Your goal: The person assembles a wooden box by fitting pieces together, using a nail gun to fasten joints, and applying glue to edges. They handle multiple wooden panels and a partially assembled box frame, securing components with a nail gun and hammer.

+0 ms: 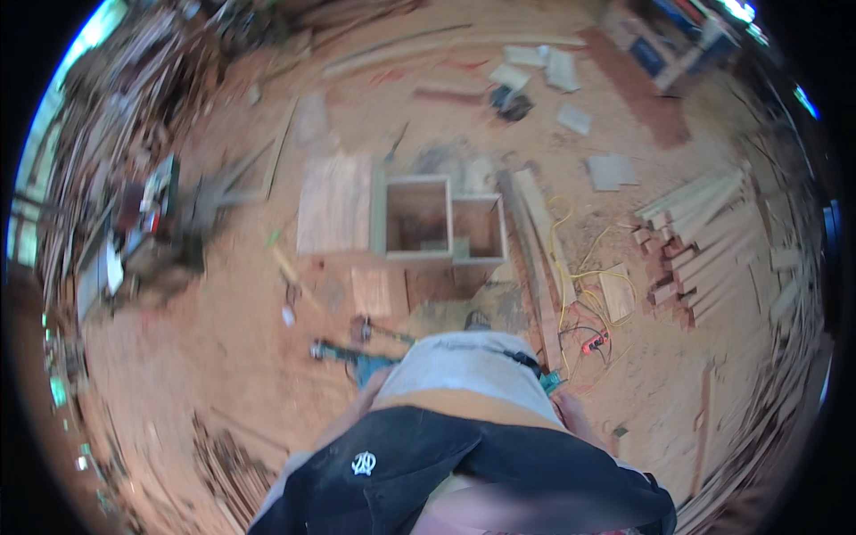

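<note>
I look straight down my own body, a grey shirt and dark trousers, onto a sawdust-covered floor. My left hand (370, 390) hangs at my side, just beside a teal power tool (343, 353) that seems to lie on the floor; the blur hides whether my fingers touch it. My right hand (572, 412) is at my other side, with a small teal object (550, 382) right at its fingertips. Whether that hand grips it is unclear. Ahead of my feet stands an open wooden box frame (448, 214) with two compartments.
A pale plywood panel (334, 203) lies left of the box frame. Long boards (535, 223) and a yellow cable (580, 272) with a red socket (596, 341) run on the right. Stacked planks (704, 232) fill the right side, scrap wood (107, 160) the left. Board offcuts (544, 67) lie farther off.
</note>
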